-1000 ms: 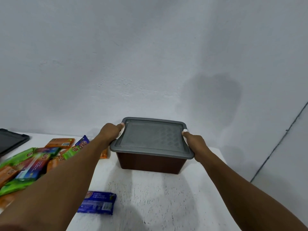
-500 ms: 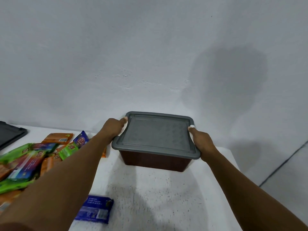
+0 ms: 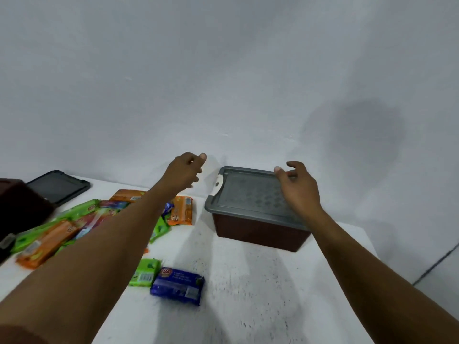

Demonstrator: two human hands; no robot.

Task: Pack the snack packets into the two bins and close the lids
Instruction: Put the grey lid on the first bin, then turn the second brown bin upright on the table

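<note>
A brown bin [image 3: 258,233] with its grey lid [image 3: 248,194] on stands at the table's far right. My right hand [image 3: 296,184] hovers over the lid's right part, fingers loosely curled and empty. My left hand [image 3: 185,171] is lifted off, left of the bin, fingers loosely bent, holding nothing. Several snack packets lie to the left: an orange one [image 3: 182,211], a green one [image 3: 145,271], a blue one [image 3: 177,285] and a heap [image 3: 62,232] under my left forearm. A second brown bin [image 3: 17,212] shows at the left edge, with a loose dark lid [image 3: 58,186] behind it.
The white table [image 3: 248,294] ends just right of the closed bin, with a drop to the floor beyond. A plain grey wall [image 3: 223,83] stands directly behind the table.
Both hands have let go of the closed bin's lid edges and lifted off. The view has swung left, bringing the second bin and more packets into sight.
</note>
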